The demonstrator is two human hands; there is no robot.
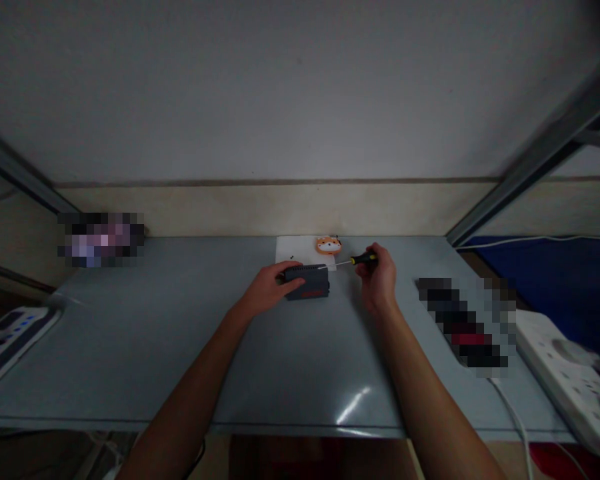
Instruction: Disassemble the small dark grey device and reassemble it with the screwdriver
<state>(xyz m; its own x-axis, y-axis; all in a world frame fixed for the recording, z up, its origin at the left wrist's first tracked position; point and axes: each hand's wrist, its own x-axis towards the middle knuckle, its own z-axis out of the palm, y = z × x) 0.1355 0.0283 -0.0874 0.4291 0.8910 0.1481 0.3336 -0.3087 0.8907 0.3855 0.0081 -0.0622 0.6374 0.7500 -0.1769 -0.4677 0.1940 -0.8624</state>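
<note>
A dark grey box-shaped device (310, 288) with a row of slots along its upper edge rests on the grey table. My left hand (273, 287) grips its left end, the thumb across the front face. In my right hand (377, 277) is a black and yellow screwdriver (364, 258), held by the handle. Its thin shaft points left, and the tip is at the upper right edge of the device; whether it touches is too small to tell. Behind the device lies a white sheet (293, 248) with small dark bits on it and an orange and white animal-faced item (329, 245).
A white power strip (565, 373) lies at the right edge of the table (260, 373), beside a blurred dark object with a white cable. At the far left are a blurred pinkish object and a white and dark item (17, 340). A wall stands behind.
</note>
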